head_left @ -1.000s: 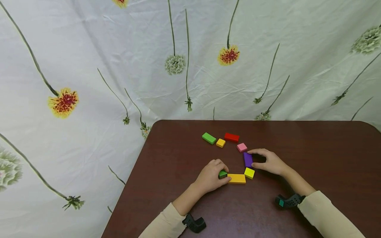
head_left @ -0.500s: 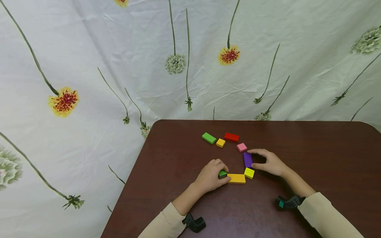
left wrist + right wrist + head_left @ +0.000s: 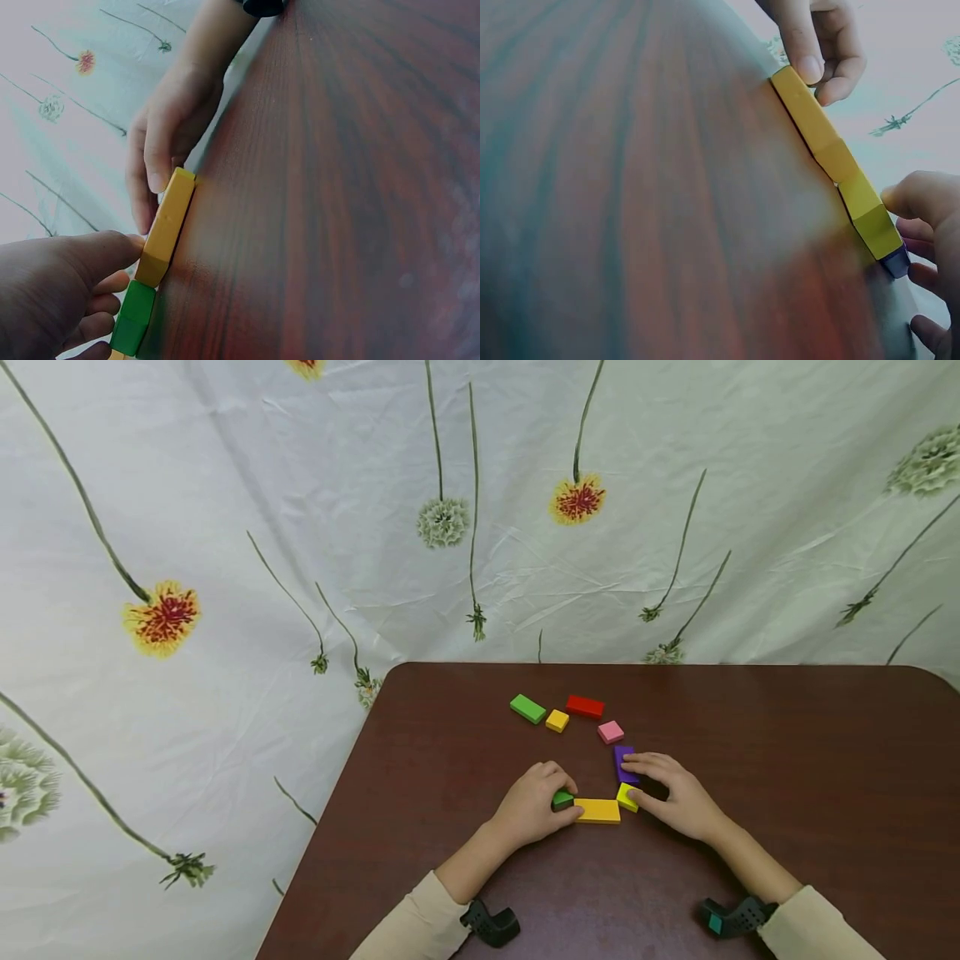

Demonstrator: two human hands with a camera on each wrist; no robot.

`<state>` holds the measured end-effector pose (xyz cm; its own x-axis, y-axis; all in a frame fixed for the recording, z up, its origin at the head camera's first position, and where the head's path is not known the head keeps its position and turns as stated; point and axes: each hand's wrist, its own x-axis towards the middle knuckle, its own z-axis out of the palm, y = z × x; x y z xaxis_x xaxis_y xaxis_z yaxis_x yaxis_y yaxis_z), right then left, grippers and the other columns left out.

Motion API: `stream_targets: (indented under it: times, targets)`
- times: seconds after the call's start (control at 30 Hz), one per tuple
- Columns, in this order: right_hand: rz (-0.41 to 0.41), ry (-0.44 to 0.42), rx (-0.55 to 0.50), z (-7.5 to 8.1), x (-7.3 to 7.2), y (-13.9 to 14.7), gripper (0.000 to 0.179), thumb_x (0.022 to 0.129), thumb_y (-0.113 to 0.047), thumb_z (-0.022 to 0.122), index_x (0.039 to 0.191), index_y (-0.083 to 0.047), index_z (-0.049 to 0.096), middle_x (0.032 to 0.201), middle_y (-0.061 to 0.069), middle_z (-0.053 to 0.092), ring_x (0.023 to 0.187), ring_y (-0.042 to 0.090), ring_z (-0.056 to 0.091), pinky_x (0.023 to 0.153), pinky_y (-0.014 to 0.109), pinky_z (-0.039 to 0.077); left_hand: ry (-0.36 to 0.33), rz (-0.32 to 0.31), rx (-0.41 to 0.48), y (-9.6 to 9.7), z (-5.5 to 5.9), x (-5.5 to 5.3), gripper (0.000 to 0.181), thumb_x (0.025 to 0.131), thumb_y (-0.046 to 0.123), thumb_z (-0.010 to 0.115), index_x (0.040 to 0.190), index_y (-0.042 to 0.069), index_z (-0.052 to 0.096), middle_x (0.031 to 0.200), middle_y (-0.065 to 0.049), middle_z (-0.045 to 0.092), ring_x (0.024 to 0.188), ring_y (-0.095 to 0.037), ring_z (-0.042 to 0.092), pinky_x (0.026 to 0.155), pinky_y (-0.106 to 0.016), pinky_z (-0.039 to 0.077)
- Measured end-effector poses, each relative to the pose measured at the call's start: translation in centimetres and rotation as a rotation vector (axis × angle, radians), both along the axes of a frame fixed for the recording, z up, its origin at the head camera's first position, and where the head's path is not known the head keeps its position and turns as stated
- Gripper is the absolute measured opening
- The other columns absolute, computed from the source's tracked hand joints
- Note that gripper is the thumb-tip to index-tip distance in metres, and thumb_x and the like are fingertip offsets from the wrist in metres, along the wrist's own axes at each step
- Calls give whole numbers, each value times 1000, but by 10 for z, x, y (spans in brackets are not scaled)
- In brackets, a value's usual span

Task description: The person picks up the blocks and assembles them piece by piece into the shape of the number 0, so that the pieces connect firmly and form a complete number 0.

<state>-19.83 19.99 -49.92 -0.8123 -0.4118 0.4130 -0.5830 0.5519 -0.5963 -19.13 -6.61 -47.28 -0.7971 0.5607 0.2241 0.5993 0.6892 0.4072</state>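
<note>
A curved chain of toy blocks lies on the table. My left hand (image 3: pixel 531 803) curls its fingers around the green block (image 3: pixel 562 799) at the chain's left end. Its thumb touches the orange block (image 3: pixel 597 811), whose long side faces the left wrist view. My right hand (image 3: pixel 678 797) rests with its thumb at the yellow block (image 3: pixel 627 797) and its fingertips on the purple block (image 3: pixel 623 763), partly covering both. In the right wrist view the yellow block (image 3: pixel 870 214) sits against the orange one, with a dark end of the purple block (image 3: pixel 896 260) behind it.
Beyond the hands lie a pink block (image 3: pixel 611 732), a red block (image 3: pixel 585 707), a small yellow-orange block (image 3: pixel 557 721) and a long green block (image 3: pixel 528 708). A flowered cloth (image 3: pixel 337 485) hangs behind the brown table (image 3: pixel 810 752).
My right hand has moved toward me, its thumb going from the purple block's near end to the yellow block. The left hand and the blocks look the same.
</note>
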Motion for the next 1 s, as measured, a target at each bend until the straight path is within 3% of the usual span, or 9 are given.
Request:
stream_targets:
  times: [0.1,0.33,0.47,0.6,0.73,0.87,1.0]
  targets:
    - [-18,-2,-10,-4,1,1,39,86,-13,74,123,-6,67,129,10,60,121,31,50,96,53,41,-1,-2,0,1,0,0,22,86,31,76,96,14,69,96,4,58,88,-12,51,76,-17,44]
    - [-19,1,-43,-7,1,2,39,86,-13,75,124,-8,67,131,7,60,120,28,51,100,17,32,-1,-19,-14,1,3,-2,21,86,31,76,96,14,69,96,4,58,87,-11,50,76,-18,44]
    - [-26,-3,-47,-7,2,2,40,85,-13,75,123,-9,67,131,7,60,121,28,51,100,22,35,14,-19,4,-3,8,-9,19,88,31,74,94,13,69,91,3,60,82,-10,51,73,-18,45]
    - [-28,-13,-42,-6,2,1,40,85,-15,75,124,-10,67,132,7,59,121,29,50,99,34,39,40,53,83,-12,15,-30,16,89,27,72,94,12,70,90,1,63,83,-13,55,73,-24,49]
    - [-28,-11,-46,-6,1,1,40,85,-14,76,124,-9,67,132,6,59,122,29,50,101,30,38,29,154,131,-23,21,-60,17,89,23,72,98,9,70,96,-2,64,87,-17,57,78,-32,50]
    - [-23,-6,-42,-6,1,1,40,85,-14,76,124,-8,67,132,7,59,121,30,51,101,28,37,2,246,155,-32,18,-85,22,88,20,74,103,5,69,99,-7,63,90,-22,58,80,-35,50]
    - [-24,-10,-32,-6,1,0,40,85,-15,75,124,-8,67,132,8,59,121,30,51,99,42,41,-6,339,160,-36,11,-101,33,86,21,76,112,3,67,109,-12,61,101,-28,57,85,-39,49]
